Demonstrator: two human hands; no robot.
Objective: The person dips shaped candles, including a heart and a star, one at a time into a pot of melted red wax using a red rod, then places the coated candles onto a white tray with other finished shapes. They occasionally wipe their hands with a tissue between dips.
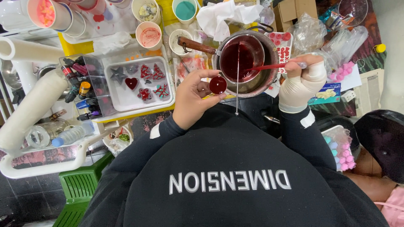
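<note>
My bare left hand (191, 98) holds a small round cup of dark red liquid (218, 85) between thumb and fingertips, right beside a metal pot. The pot (269, 75) holds a bowl of the same dark red liquid (248, 54) and has a wooden handle (195, 45) pointing left. My right hand (301, 82), in a white glove, grips a thin red stirrer (269, 66) whose tip dips into the liquid. A thin stick (237, 90) hangs down from the bowl's middle over its near rim.
A white tray (168, 77) to the left carries heart, star and red-streaked shapes. Small dye bottles (80, 90) lie in a clear box beside it. Cups of colour (149, 35) and crumpled paper (223, 17) stand behind. Another person (381, 138) sits at the lower right, near pastel pieces (343, 151).
</note>
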